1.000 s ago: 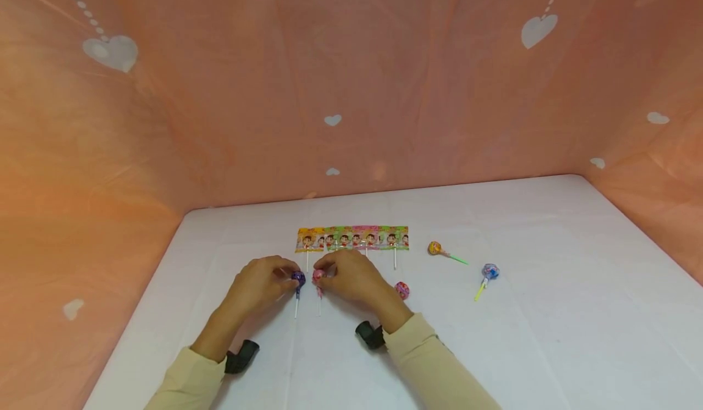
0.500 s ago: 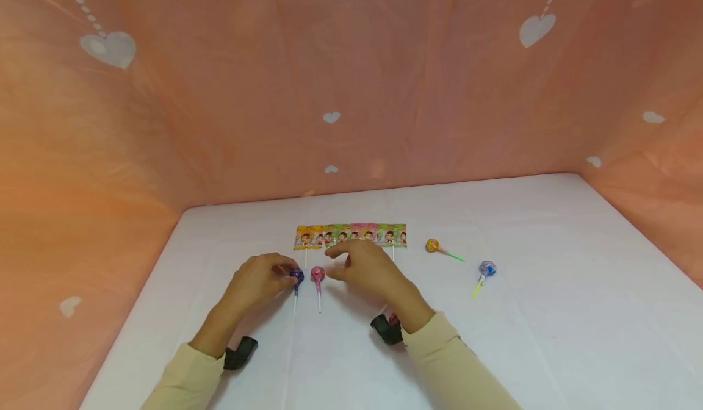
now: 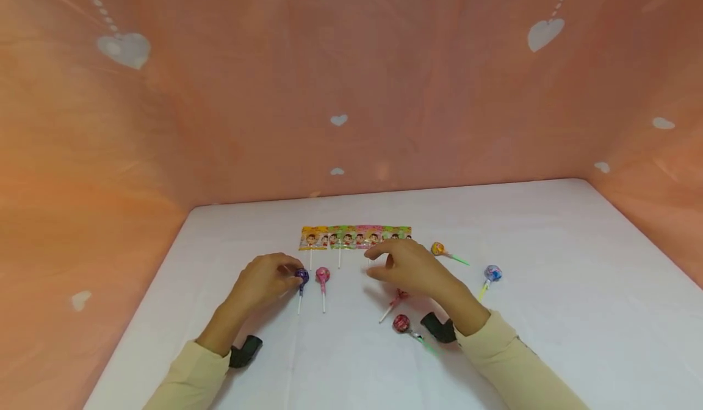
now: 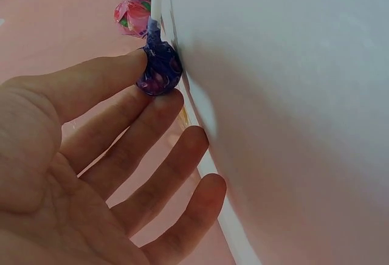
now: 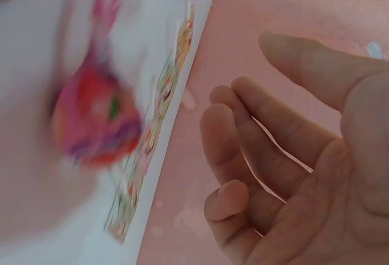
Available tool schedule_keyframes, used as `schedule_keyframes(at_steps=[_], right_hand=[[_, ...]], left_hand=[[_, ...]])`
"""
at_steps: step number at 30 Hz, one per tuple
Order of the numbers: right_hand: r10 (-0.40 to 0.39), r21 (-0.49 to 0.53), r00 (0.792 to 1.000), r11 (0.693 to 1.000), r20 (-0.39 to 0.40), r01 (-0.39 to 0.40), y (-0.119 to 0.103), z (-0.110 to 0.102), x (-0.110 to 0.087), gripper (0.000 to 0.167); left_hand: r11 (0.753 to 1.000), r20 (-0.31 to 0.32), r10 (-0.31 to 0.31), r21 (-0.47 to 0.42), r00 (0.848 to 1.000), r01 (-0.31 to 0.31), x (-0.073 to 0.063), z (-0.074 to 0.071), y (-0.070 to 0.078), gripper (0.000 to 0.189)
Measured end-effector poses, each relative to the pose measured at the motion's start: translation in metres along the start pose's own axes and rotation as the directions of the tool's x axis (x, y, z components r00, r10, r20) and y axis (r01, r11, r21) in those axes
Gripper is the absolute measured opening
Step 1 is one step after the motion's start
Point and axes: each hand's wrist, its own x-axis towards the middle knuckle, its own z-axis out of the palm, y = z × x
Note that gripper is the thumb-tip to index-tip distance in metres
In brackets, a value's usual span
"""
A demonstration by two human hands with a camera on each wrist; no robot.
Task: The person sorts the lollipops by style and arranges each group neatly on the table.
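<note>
My left hand [image 3: 263,283] pinches the round head of a purple lollipop [image 3: 302,276], thumb on one side and fingertips on the other in the left wrist view. The stick of the purple lollipop points toward me. Just right of it lies a pink lollipop [image 3: 323,274], its stick parallel. Farther right, my right hand [image 3: 413,268] hovers with thumb and fingers apart, holding nothing. Partly covered by that hand is a pink-red lollipop [image 5: 97,116], blurred in the right wrist view. Nearer me, a dark red lollipop [image 3: 401,323] with a green stick lies beside the right wrist.
A row of flat-wrapped lollipops [image 3: 343,238] in yellow, green and pink lies behind the hands, its right end partly hidden. To the right are an orange lollipop [image 3: 437,249] and a blue one [image 3: 492,273]. A pink-orange cloth [image 3: 417,93] rises behind the white table [image 3: 549,276].
The right hand has let go of the pink lollipop and moved right, uncovering the dark red one. The left hand keeps holding the purple lollipop in place.
</note>
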Motion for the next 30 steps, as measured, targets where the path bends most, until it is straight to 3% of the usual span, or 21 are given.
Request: schedule_keyframes(at_steps=[5, 11, 18, 24, 30], right_hand=[[-0.013, -0.044, 1.000, 0.999, 0.005, 0.013, 0.015, -0.010, -0.012, 0.029], [0.010, -0.098, 0.999, 0.995, -0.049, -0.015, 0.035, -0.024, -0.037, 0.028], [0.000, -0.130, 0.997, 0.991, -0.071, -0.010, 0.046, -0.032, -0.057, 0.026], [-0.002, -0.145, 0.998, 0.989, -0.069, -0.008, 0.056, -0.029, -0.064, 0.027], [0.015, -0.169, 0.997, 0.985, -0.069, -0.026, 0.061, -0.021, -0.060, 0.022]], left_hand=[[1.000, -0.006, -0.011, 0.000, 1.000, 0.011, -0.003, 0.002, 0.001, 0.020], [0.999, 0.000, 0.040, 0.004, 0.999, -0.040, 0.010, 0.008, 0.014, 0.020], [0.999, 0.024, 0.034, 0.000, 0.999, -0.034, 0.016, 0.013, 0.021, 0.019], [0.998, 0.015, 0.056, -0.004, 0.998, -0.056, 0.016, 0.013, 0.022, 0.019], [1.000, 0.020, 0.024, 0.006, 1.000, -0.024, 0.015, 0.011, 0.021, 0.018]])
